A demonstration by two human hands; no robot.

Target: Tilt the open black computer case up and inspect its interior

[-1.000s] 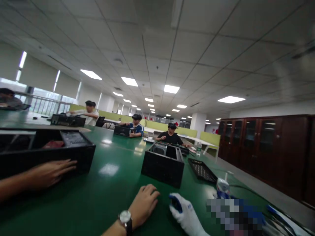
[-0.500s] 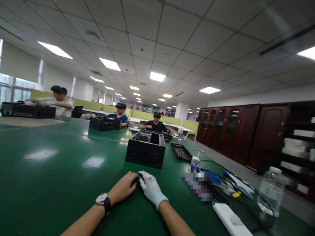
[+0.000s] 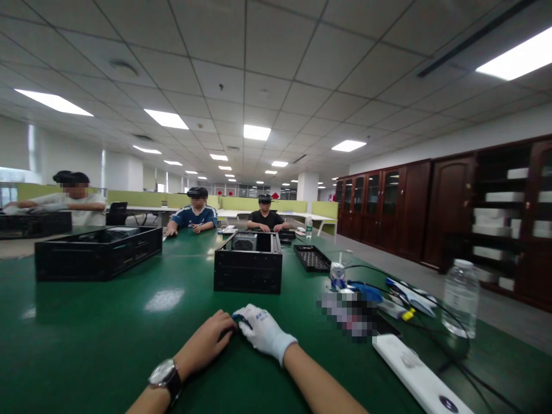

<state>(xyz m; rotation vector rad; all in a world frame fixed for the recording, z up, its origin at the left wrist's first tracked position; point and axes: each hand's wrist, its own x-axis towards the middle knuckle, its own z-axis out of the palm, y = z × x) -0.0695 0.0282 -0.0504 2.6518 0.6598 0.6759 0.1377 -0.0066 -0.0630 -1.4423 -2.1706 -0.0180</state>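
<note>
glove (image 3: 264, 332): small blue print on back, too blurry to read
bottle label (image 3: 337, 275): blue/white, text not legible
white device (image 3: 420, 380): round mark, no readable txt
far wall decor (image 3: 273, 194): red shapes, unreadable
watch (image 3: 164, 375): dial hidden

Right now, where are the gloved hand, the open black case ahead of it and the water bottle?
Right hand (image 3: 264, 332): head view, back of the white glove.
Case (image 3: 248, 279): head view, near side wall.
Bottle (image 3: 460, 299): head view, clear body.
</note>
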